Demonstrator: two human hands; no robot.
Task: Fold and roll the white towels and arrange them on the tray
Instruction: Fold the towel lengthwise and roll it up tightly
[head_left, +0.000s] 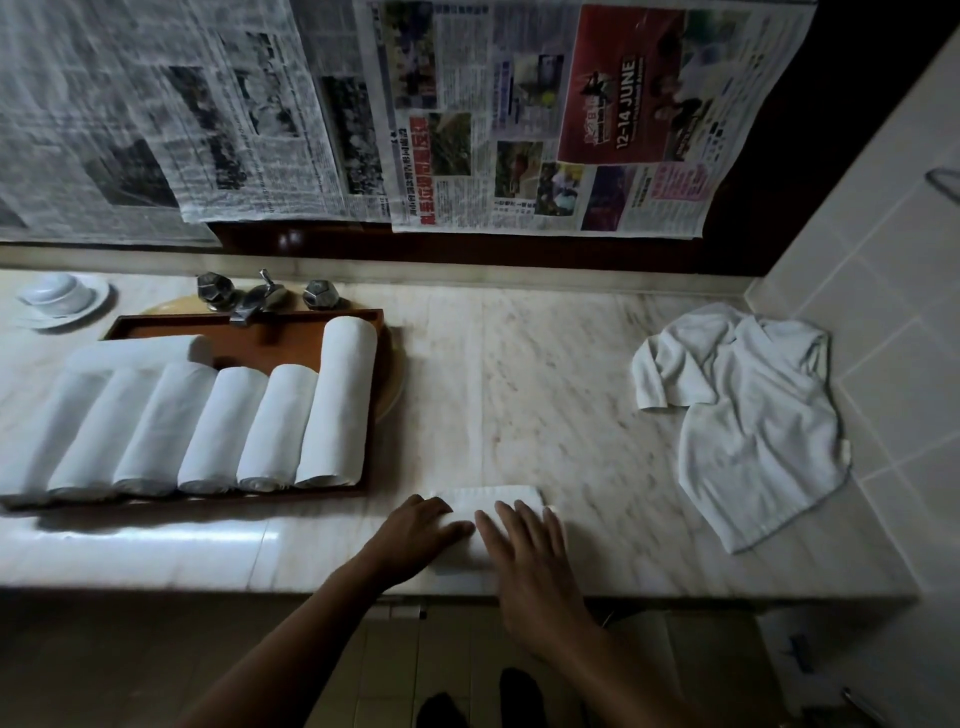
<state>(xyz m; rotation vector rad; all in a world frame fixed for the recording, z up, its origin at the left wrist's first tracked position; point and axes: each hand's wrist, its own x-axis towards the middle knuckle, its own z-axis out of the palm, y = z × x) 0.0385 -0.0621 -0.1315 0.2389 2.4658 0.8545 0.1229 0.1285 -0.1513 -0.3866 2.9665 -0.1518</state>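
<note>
The tray sits across the basin under the faucet. Its rolled towels are packed side by side, probably so each keeps its neighbour from unrolling, and one more lies crossways behind them. Just right of the tray, at the near edge of the surface, the left hand lies flat on the left end of a folded towel. The right hand, fingers spread, presses its right part, likely flattening it for rolling. Well apart at far right, a loose towel lies crumpled, not yet folded.

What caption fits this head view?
Left hand and right hand press a folded towel on the counter, near a tray of rolled towels.
</note>
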